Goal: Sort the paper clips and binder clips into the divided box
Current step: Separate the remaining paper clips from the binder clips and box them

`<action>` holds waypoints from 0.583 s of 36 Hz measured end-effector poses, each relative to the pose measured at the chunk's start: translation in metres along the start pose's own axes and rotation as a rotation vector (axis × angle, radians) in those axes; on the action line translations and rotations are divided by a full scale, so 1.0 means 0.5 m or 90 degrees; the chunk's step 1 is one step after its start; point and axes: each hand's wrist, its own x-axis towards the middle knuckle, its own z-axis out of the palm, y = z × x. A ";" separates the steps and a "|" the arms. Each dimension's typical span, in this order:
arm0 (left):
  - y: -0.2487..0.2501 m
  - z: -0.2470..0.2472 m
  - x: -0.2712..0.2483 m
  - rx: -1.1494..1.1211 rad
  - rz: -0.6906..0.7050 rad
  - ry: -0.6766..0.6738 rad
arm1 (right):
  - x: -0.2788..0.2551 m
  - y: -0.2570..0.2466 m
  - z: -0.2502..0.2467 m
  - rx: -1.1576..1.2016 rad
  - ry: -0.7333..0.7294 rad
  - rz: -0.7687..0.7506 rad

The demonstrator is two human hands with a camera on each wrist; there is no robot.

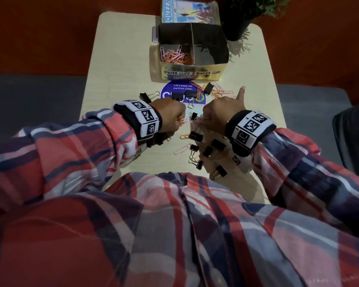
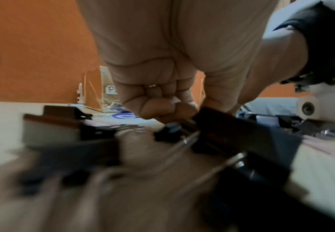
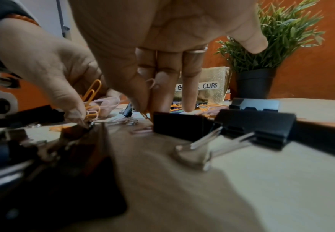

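Note:
The gold divided box (image 1: 192, 73) stands at the table's far middle. Its left cell, labelled PAPER CLIPS, holds pink and orange paper clips (image 1: 174, 55); the BINDER CLIPS cell (image 1: 210, 50) looks bare. My left hand (image 1: 172, 114) is curled around a small bunch of orange and pink paper clips (image 3: 92, 100). Just to its right, my right hand (image 1: 214, 114) points its fingers (image 3: 189, 87) down and pinches pink and orange paper clips (image 3: 150, 83), thumb stuck out. Black binder clips (image 1: 196, 136) lie between and below the hands. In the left wrist view the left hand (image 2: 162, 108) is a closed fist.
More binder clips (image 1: 177, 96) and loose paper clips (image 1: 220, 92) lie on a round blue sticker (image 1: 182, 88) in front of the box. A potted plant (image 1: 236, 27) stands right of the box, a printed packet (image 1: 187, 11) behind it. The table's near edge meets my shirt.

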 end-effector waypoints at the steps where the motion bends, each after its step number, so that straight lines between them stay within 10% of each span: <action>1: -0.003 -0.001 -0.002 0.009 -0.003 0.002 | 0.000 0.002 0.000 0.010 -0.002 0.002; 21: 0.006 -0.009 0.014 0.023 0.169 0.046 | -0.012 -0.013 0.010 -0.019 0.044 -0.050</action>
